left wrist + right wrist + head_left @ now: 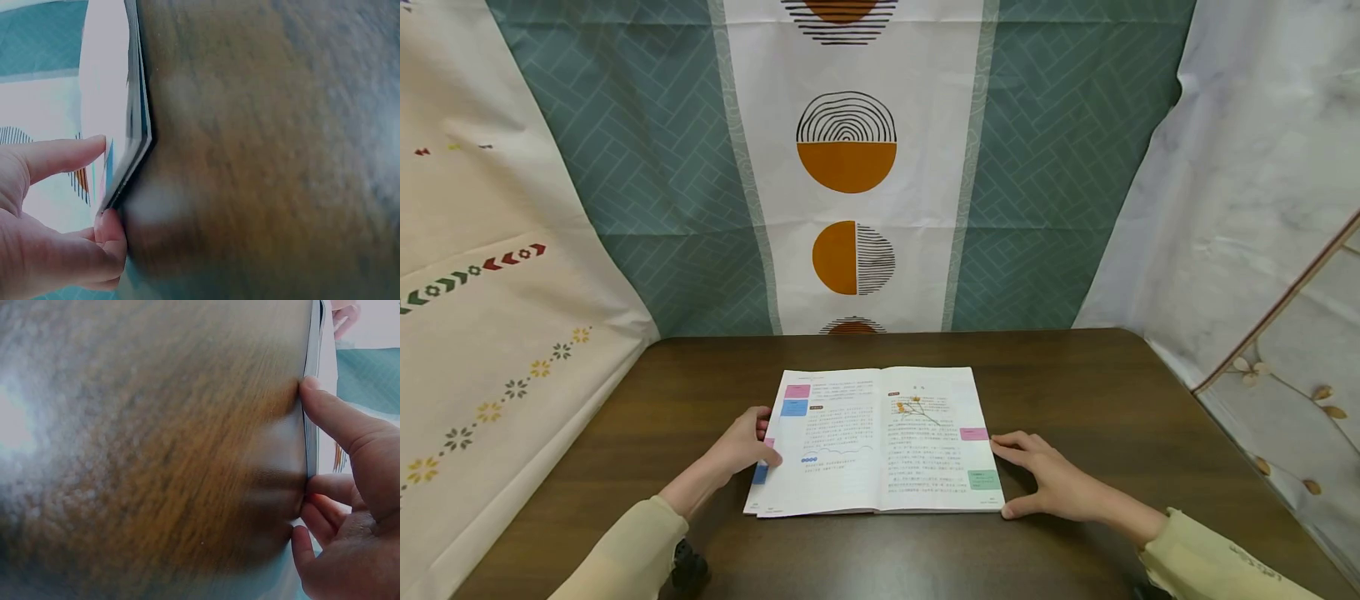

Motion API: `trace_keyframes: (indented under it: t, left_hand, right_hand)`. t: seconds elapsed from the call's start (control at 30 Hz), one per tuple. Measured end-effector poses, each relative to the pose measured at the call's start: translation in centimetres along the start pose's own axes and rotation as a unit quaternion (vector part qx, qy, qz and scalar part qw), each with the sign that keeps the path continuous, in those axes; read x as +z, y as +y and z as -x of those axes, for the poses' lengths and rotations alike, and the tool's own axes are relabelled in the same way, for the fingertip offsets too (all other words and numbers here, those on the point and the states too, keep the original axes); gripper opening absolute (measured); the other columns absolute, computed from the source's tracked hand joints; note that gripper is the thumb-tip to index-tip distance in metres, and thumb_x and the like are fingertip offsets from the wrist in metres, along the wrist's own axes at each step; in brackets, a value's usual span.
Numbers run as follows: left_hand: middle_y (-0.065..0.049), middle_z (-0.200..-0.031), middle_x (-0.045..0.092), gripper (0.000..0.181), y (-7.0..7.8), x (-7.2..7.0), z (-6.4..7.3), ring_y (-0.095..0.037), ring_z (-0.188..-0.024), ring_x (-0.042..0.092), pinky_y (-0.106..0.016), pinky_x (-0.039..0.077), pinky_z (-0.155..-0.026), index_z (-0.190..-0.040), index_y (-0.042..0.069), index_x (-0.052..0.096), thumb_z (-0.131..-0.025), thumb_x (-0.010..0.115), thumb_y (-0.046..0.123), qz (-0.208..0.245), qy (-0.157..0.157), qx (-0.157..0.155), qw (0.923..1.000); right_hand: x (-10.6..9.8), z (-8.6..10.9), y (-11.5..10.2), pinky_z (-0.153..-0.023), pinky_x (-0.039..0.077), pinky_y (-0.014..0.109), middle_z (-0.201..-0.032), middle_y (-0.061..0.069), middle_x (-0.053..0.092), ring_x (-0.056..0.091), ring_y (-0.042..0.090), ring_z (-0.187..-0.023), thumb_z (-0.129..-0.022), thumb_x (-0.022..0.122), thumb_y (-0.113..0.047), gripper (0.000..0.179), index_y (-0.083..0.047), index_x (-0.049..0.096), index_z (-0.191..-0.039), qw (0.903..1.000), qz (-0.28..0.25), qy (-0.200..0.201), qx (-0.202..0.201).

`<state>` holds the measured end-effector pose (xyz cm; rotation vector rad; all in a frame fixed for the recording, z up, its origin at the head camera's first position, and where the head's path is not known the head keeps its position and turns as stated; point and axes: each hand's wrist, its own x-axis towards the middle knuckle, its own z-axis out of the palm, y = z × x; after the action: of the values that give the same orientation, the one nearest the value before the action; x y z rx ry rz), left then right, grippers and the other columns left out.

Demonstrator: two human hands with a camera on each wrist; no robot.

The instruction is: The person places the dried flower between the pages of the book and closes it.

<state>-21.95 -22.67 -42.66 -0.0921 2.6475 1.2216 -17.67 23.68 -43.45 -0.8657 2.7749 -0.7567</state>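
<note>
An open book (842,492) with printed text lies on the wooden table. My left hand (741,450) pinches its left edge. In the left wrist view the thumb (75,156) is over the pages and the fingers are curled at the edge. On the other side, my right hand (1060,483) rests on the table with its thumb and fingertips against the book's right edge, fingers relaxed and spread. A thin sprig with small yellow-orange flowers (917,407) shows on the right page. Pink, blue and green blocks mark the page margins.
The dark brown table (1075,375) extends around the book. A green and white patterned cloth (1052,167) hangs behind it. Pale cloths (490,208) flank both sides. Something black (688,567) is at my left wrist below the sleeve.
</note>
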Motion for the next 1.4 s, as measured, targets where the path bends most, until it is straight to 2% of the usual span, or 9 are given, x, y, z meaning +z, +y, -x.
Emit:
trace_keyframes:
  t: [0.37,0.6,0.77,0.93,1.17,1.4]
  left_hand:
    - [-0.025,-0.128,0.051,0.083,0.0,-1.2,0.0,-0.03,-0.106,0.054,-0.045,0.05,-0.094,-0.143,-0.009,0.034,-0.075,0.08,0.001,-0.004,-0.026,0.026,0.9993]
    - [-0.022,-0.122,0.056,0.079,0.5,-3.1,0.0,-0.027,-0.104,0.055,-0.042,0.053,-0.092,-0.144,-0.006,0.032,-0.08,0.077,0.006,0.004,-0.047,0.07,0.9964]
    - [-0.021,-0.121,0.057,0.083,1.4,-3.8,0.4,-0.024,-0.1,0.057,-0.042,0.055,-0.091,-0.148,-0.002,0.029,-0.081,0.077,0.006,-0.008,-0.053,0.104,0.9931]
    - [-0.022,-0.122,0.056,0.086,2.3,-4.0,0.7,-0.024,-0.098,0.059,-0.043,0.056,-0.089,-0.15,0.001,0.028,-0.08,0.078,0.008,-0.026,-0.048,0.123,0.9909]
    - [-0.021,-0.121,0.059,0.084,4.1,-4.5,0.7,-0.024,-0.098,0.06,-0.041,0.057,-0.086,-0.148,-0.002,0.034,-0.079,0.079,0.011,-0.073,-0.023,0.149,0.9858]
    - [-0.022,-0.12,0.06,0.081,5.6,-4.7,0.9,-0.024,-0.096,0.061,-0.039,0.059,-0.084,-0.147,-0.003,0.035,-0.08,0.078,0.01,-0.07,-0.015,0.16,0.9845]
  right_hand:
    - [0.0,0.1,0.0,-0.095,0.042,0.051,-0.149,0.012,0.043,0.042,0.035,-0.13,-0.077,0.075,-0.06,0.096,-0.003,0.044,-0.147,1.0,0.002,0.0,0.002]
    - [-0.1,0.0,0.0,-0.095,0.044,0.048,-0.148,0.01,0.044,0.043,0.033,-0.129,-0.076,0.076,-0.06,0.095,-0.003,0.046,-0.146,0.9999,0.013,0.006,0.0]
    - [0.0,0.0,0.2,-0.095,0.044,0.048,-0.147,0.009,0.045,0.044,0.032,-0.129,-0.075,0.076,-0.061,0.094,-0.005,0.048,-0.146,0.9997,0.021,0.01,0.0]
    - [0.2,0.0,0.3,-0.095,0.044,0.047,-0.147,0.008,0.046,0.044,0.032,-0.129,-0.075,0.076,-0.061,0.093,-0.006,0.048,-0.145,0.9996,0.024,0.012,-0.002]
    - [0.4,0.1,0.5,-0.095,0.045,0.048,-0.146,0.008,0.047,0.045,0.031,-0.128,-0.075,0.076,-0.061,0.093,-0.006,0.05,-0.144,0.9994,0.025,0.022,-0.005]
    - [0.4,0.1,0.5,-0.095,0.044,0.048,-0.146,0.008,0.047,0.045,0.032,-0.128,-0.075,0.076,-0.062,0.093,-0.006,0.05,-0.144,0.9995,0.022,0.021,-0.003]
